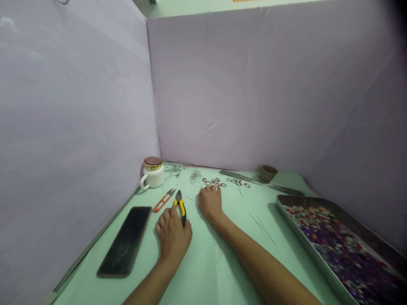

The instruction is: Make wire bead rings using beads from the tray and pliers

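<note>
My left hand (173, 235) is closed around the handles of the pliers (182, 209), which have yellow and black grips and dark jaws pointing away from me. Part of the handles is hidden under my fingers. To their left lie orange-handled thread snips (163, 201). My right hand (210, 201) rests on the table with its fingers curled down; whatever may be in them is hidden. Just beyond its fingertips sit several small rings of red and clear beads (213, 182), with more bead rings (238, 182) to the right.
A phone (126, 241) lies at left, below a white lidded mug (153, 176). Tangled wire bits (195, 174) lie at the back. A bundle of long wires (244, 176) runs by a brown cup (267, 173). Loose wires (262, 228) and a metal bead tray (308, 245) are at right.
</note>
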The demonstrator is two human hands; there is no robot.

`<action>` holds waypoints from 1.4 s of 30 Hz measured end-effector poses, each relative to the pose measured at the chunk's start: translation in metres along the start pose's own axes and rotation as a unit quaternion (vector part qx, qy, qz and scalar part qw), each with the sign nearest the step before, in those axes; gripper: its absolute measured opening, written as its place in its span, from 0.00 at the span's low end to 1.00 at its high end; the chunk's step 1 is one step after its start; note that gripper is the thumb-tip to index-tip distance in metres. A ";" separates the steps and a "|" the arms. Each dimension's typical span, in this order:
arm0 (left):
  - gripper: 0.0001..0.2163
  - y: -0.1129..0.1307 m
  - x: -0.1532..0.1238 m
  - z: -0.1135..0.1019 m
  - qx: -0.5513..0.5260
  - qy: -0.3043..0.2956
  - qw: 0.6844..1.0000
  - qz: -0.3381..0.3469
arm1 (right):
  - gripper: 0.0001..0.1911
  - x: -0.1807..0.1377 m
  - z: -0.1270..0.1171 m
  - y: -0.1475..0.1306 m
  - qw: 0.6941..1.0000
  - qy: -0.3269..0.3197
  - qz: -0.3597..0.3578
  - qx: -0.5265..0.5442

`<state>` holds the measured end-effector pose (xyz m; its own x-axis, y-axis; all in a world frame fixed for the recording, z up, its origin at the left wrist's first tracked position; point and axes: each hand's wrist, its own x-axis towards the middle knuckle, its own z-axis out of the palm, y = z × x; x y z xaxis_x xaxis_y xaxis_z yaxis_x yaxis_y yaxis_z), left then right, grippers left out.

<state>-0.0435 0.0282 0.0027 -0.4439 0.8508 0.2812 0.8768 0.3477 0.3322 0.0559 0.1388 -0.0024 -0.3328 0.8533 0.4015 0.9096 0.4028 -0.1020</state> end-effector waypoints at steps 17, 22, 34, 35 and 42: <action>0.21 -0.002 0.000 -0.001 -0.006 -0.012 1.000 -0.001 | 0.09 -0.047 -0.030 0.008 0.946 0.197 -0.052 0.253; 0.18 -0.002 -0.007 -0.008 -0.053 0.070 0.996 0.022 | 0.10 -0.083 -0.075 0.013 0.842 0.118 0.133 0.509; 0.13 0.030 -0.062 -0.027 -0.362 -0.019 0.929 0.075 | 0.13 -0.142 -0.088 0.039 0.476 0.006 0.344 0.809; 0.15 0.030 -0.060 -0.026 -0.331 0.005 0.941 0.077 | 0.13 -0.143 -0.086 0.039 0.469 -0.002 0.345 0.813; 0.13 0.021 -0.055 -0.028 -0.144 0.146 0.932 0.300 | 0.16 -0.145 -0.084 0.035 0.517 -0.053 0.311 0.796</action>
<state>-0.0059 -0.0224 0.0196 0.0418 0.7003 0.7126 0.9158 -0.3121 0.2529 0.1570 0.0016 0.0125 -0.1871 0.9612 -0.2029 -0.4803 -0.2697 -0.8346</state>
